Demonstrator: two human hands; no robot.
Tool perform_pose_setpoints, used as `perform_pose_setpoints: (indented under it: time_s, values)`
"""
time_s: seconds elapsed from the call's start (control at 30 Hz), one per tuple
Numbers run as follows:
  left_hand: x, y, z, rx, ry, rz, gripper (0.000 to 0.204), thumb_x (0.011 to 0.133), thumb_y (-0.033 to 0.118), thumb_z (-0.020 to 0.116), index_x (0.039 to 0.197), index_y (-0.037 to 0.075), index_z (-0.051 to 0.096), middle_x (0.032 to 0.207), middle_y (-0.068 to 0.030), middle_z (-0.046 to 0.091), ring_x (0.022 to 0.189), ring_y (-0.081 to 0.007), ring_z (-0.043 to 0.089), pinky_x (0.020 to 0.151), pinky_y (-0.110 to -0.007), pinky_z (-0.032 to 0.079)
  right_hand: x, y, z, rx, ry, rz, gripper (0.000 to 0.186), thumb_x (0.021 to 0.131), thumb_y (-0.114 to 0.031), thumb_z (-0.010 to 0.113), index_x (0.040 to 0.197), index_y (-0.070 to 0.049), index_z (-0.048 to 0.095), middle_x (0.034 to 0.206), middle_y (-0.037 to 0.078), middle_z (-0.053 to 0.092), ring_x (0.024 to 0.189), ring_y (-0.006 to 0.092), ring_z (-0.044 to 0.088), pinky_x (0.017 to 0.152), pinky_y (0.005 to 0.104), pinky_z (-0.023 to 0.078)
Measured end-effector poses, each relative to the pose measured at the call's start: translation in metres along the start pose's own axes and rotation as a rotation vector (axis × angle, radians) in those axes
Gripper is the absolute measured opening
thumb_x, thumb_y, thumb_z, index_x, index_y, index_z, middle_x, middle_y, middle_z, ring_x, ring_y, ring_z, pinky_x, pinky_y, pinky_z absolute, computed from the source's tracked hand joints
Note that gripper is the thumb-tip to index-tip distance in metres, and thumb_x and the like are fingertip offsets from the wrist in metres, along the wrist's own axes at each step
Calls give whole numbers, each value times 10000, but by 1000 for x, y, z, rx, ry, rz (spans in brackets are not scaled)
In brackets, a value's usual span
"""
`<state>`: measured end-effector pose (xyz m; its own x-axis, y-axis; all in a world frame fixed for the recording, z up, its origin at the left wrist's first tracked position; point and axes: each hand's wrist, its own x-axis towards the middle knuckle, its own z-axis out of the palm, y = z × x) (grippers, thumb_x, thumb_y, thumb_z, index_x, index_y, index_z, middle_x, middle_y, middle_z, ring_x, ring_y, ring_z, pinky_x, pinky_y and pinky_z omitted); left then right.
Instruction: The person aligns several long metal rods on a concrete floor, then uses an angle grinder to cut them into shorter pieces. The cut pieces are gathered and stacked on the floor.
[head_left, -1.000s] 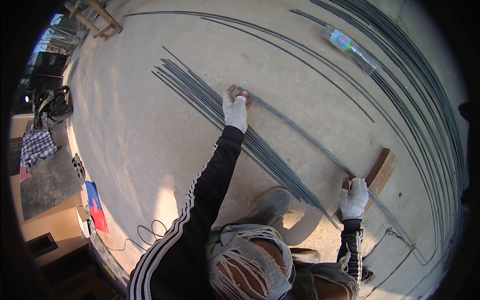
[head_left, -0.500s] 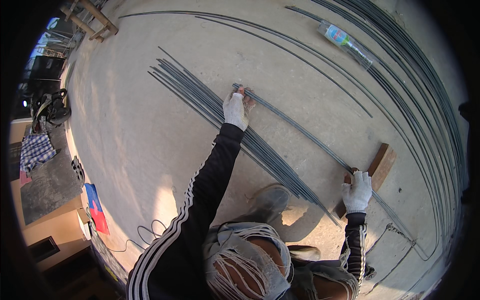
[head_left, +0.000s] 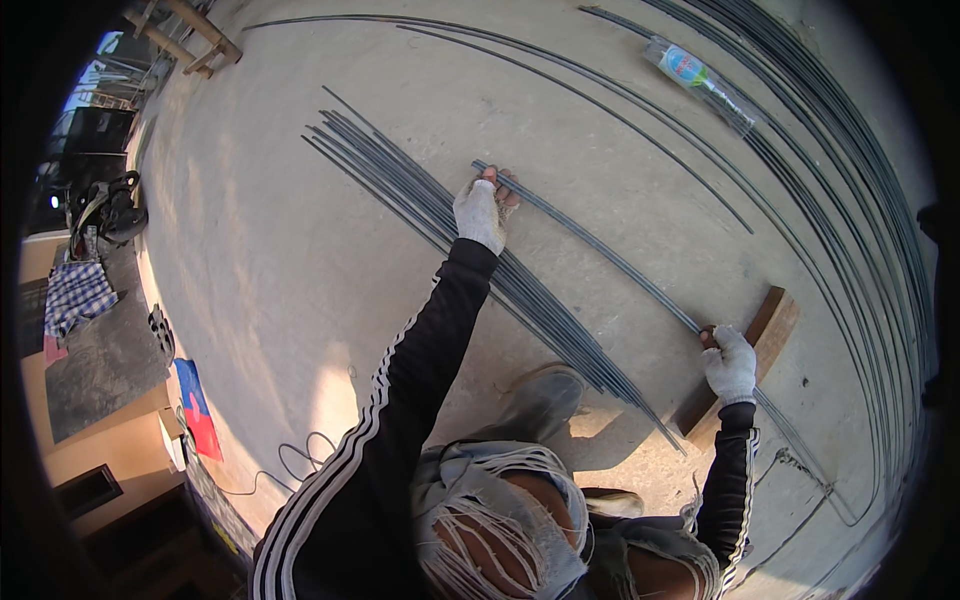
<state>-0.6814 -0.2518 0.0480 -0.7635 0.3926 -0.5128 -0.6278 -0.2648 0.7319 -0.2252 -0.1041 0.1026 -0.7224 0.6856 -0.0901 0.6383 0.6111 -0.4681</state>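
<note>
My left hand (head_left: 482, 212), in a white fingerless glove, is closed around the far end of some thin grey steel rods (head_left: 600, 247) held side by side. Further down the same rods, my right hand (head_left: 729, 364), gloved alike, grips them near a wooden block (head_left: 774, 325). The rods slant from upper left to lower right, and their near end runs past the block. A bundle of several cut steel rods (head_left: 395, 188) lies on the floor beneath my left forearm, its near ends fanned out by my boot (head_left: 550, 395).
Long steel rods (head_left: 850, 150) curve along the right side, with a clear plastic bottle (head_left: 705, 87) around some of them. More long rods (head_left: 580, 75) lie across the far floor. A wooden stand (head_left: 205, 40) is at far left, and a thin cable (head_left: 290, 468) loops at lower left.
My right hand has shifted slightly right and up along the rods, its fingers turned more closed. My left hand keeps its hold on the far end. The view has moved a little.
</note>
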Motion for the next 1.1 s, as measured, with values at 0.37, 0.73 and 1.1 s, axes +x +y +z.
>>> perform_pose_setpoints:
  time_s: [0.37, 0.73, 1.1]
  values:
    - [-2, 0, 2, -36, -37, 16, 151, 1061, 165, 643, 1149, 42, 649, 1174, -127, 708, 986, -263, 698, 828, -409, 609, 1, 2, -3, 92, -60, 87, 144, 811, -96, 664, 944, -59, 703, 899, 205, 678, 899, 447, 667, 755, 499, 524]
    - [-9, 4, 6, 0, -27, 14, 271, 1055, 170, 662, 1272, 14, 617, 1229, -131, 695, 1084, -293, 701, 898, -424, 610, 2, 4, -3, 76, -77, 86, 104, 822, -108, 664, 911, -55, 650, 874, 221, 652, 878, 469, 645, 732, 518, 510]
    - [-5, 4, 2, 27, -63, 27, 232, 1064, 156, 643, 1226, -9, 614, 1219, -153, 691, 1064, -270, 696, 928, -431, 618, 5, 5, -3, 52, -105, 76, 106, 842, -122, 670, 908, -43, 643, 910, 221, 656, 912, 466, 644, 760, 517, 513]
